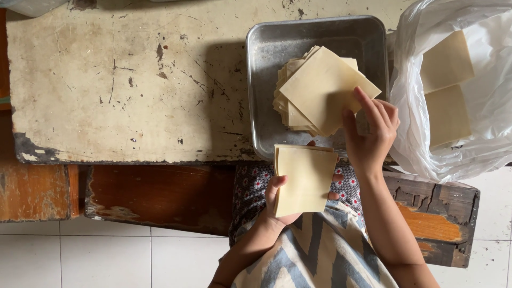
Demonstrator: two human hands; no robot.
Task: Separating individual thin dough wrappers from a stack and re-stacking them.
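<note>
This looks like a plain home or small food-prep kitchen. A worn, scratched bench with chipped paint stands over a white tiled floor. Beyond the fingers sits a metal tray of square dough wrappers, and to their right a white plastic bag holds more.

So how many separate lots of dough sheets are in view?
3: a fanned pile in the metal tray, a stack in the left hand, and sheets in the plastic bag, some possibly hidden.
</note>
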